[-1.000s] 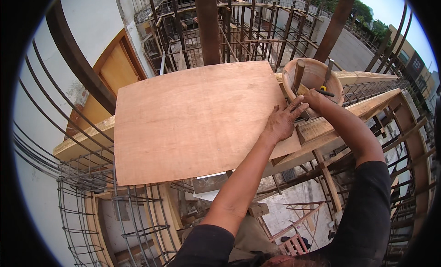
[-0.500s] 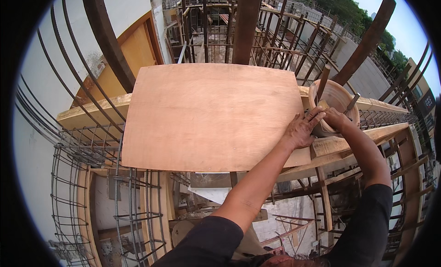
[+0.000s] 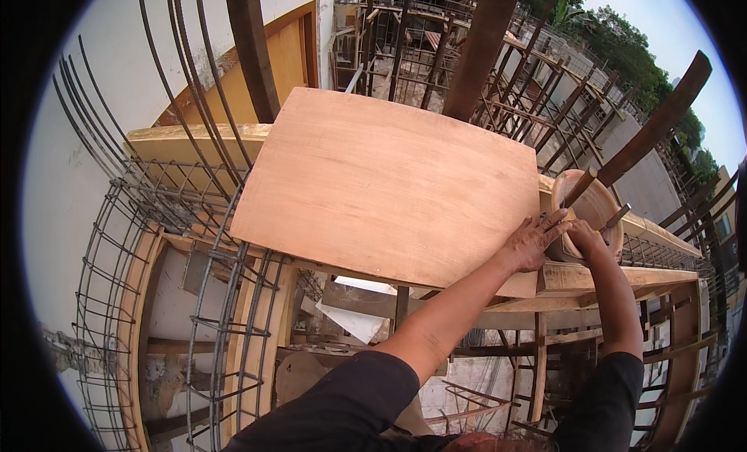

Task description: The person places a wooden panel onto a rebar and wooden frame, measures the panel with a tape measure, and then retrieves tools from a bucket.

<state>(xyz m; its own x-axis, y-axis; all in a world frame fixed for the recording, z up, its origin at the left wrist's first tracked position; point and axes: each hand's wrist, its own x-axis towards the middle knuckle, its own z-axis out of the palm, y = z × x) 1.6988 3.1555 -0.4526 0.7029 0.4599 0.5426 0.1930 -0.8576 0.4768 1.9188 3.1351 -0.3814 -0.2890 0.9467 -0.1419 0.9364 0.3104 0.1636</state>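
Note:
A large plywood sheet point(image 3: 381, 183) lies across timber forms in the middle of the view. Against its right edge sits a round, pale tan bucket point(image 3: 590, 199) with a wooden handle point(image 3: 580, 186) and a narrower tool point(image 3: 620, 215) sticking up out of it. My left hand point(image 3: 533, 242) is on the board's right edge, fingers stretched out toward the bucket's near rim beside the wooden handle. My right hand point(image 3: 583, 236) reaches into the bucket with curled fingers; what it holds is hidden, its fingertips lying out of sight beside my left hand.
Rebar cages point(image 3: 109, 296) and upright bars flank the board at left, beside a white wall point(image 3: 117, 78) and yellow door point(image 3: 276, 59). Dark timber posts point(image 3: 475, 63) rise behind. A long formwork beam point(image 3: 646, 281) runs right. Below is an open drop to a lower level.
The view has swung and tilted, so board and bucket appear farther right and rotated clockwise. Both hands have stayed at the bucket, with only slight visible shifts in the fingers.

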